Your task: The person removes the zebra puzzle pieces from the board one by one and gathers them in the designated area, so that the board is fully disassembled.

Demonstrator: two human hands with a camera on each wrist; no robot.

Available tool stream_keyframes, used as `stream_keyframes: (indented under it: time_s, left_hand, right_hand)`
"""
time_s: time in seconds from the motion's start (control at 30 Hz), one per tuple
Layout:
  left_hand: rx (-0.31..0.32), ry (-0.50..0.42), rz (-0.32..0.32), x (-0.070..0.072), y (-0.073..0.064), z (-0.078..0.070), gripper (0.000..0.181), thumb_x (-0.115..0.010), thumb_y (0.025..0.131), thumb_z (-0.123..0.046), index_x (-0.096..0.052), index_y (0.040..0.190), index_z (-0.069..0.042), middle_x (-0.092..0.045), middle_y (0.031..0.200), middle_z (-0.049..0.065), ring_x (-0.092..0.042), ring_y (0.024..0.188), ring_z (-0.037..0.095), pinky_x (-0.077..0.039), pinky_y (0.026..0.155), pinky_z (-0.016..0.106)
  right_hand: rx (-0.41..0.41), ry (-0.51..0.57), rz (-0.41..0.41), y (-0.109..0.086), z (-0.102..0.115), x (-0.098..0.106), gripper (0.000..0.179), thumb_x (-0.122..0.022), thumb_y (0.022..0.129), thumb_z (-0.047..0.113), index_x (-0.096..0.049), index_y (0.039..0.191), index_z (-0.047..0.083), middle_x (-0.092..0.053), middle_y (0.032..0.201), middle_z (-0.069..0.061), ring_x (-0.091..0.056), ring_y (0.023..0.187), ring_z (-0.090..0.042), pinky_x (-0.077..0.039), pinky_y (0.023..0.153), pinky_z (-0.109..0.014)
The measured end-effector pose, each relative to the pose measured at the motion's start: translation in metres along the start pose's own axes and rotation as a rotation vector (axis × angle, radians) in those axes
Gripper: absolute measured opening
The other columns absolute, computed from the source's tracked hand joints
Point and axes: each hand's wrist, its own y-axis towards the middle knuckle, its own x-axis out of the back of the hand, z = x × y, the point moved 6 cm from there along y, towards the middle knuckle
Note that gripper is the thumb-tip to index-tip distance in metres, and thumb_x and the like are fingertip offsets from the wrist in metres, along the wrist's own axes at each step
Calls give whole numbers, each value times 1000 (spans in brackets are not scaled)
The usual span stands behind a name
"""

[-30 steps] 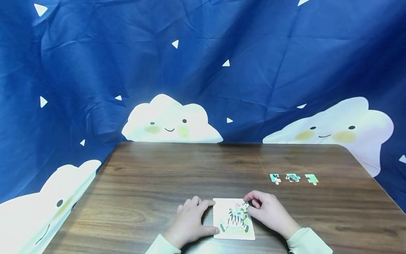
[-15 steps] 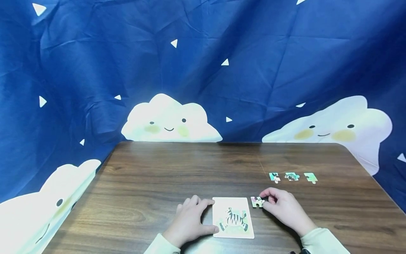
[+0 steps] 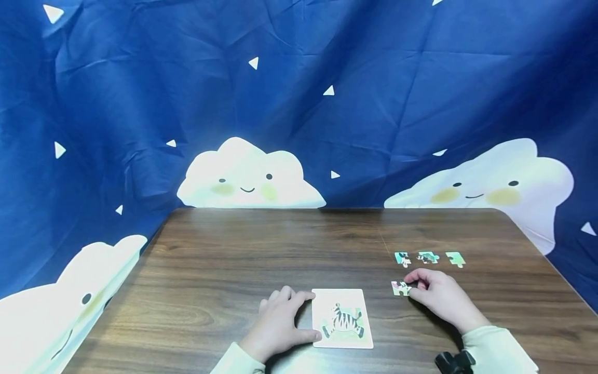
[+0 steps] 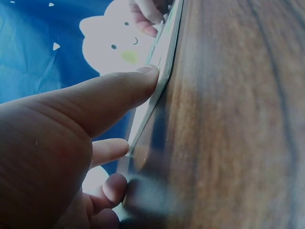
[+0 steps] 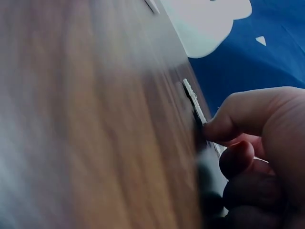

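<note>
Cloth [image 3: 140,78], deep blue, hangs behind the wooden table [image 3: 224,259], and at the far left we see a white cloud [image 3: 79,293] printed on it, followed by a smiling cloud [image 3: 252,174] just above the table's far edge. Next we come to a pale left sleeve [image 3: 238,360] and the left hand [image 3: 280,322], thumb and forefinger spread well apart, their tips touching the left side of a white board [image 3: 322,306]. The board lies flat near us and carries a zebra picture [image 3: 344,323]. Well to its right, we find a puzzle piece [image 3: 399,288] with pink and green on it, pinched between thumb and forefinger of the right hand [image 3: 439,296]; we cannot tell whether it touches the table. Just beyond it, three loose pieces lie in a row: a blue one [image 3: 403,258], a teal one [image 3: 427,257] and a green one [image 3: 455,258]. Farther right, we notice a small black object [image 3: 454,362] by the right sleeve [image 3: 497,350], and another cloud [image 3: 490,179] behind.
</note>
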Motion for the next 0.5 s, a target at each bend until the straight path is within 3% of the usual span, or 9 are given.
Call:
stream_keyframes:
  time_s: [0.5]
  left_hand:
    - [6, 10, 15, -1, 0, 0, 77, -79, 69, -63, -61, 135, -28, -45, 94, -8, -40, 84, 12, -27, 70, 32]
  right_hand:
    - [-47, -45, -2, 2, -18, 13, 18, -68, 82, 10, -71, 99, 11, -47, 69, 5, -40, 58, -6, -33, 58, -27]
